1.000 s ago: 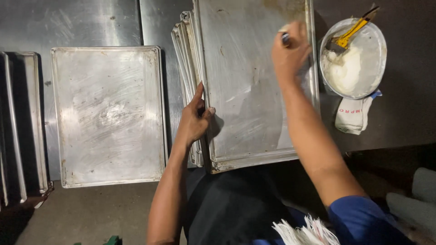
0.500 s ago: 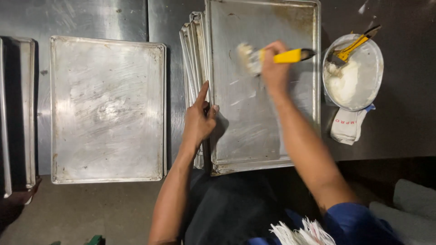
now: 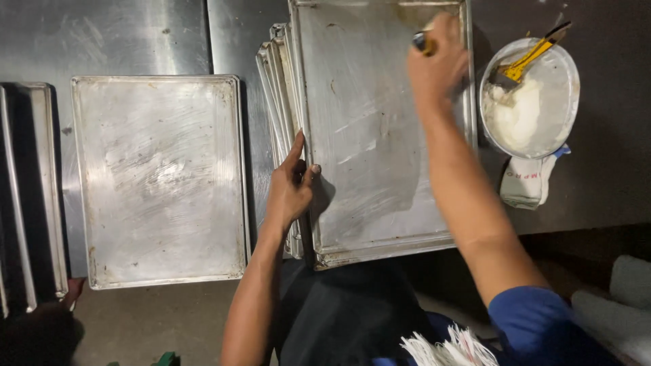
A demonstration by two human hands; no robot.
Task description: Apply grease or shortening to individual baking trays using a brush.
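left grip [image 3: 290, 193]: on tray stack's [image 3: 274, 102] edge
right grip [image 3: 437, 64]: over top tray [image 3: 380, 135]
bowl [image 3: 536, 102]: right of right grip
single tray [image 3: 159, 179]: left of left grip

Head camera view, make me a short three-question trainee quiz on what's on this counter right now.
1. True or false: the left hand rests on the left edge of the top tray of the stack.
2. What stands right of the stack? A) a round metal bowl B) a cutting board C) a kettle
3. What does the right hand hold?

Key:
1. True.
2. A; the bowl holds white stuff and a yellow-handled tool.
3. A yellow-handled tool, over the tray's far end.
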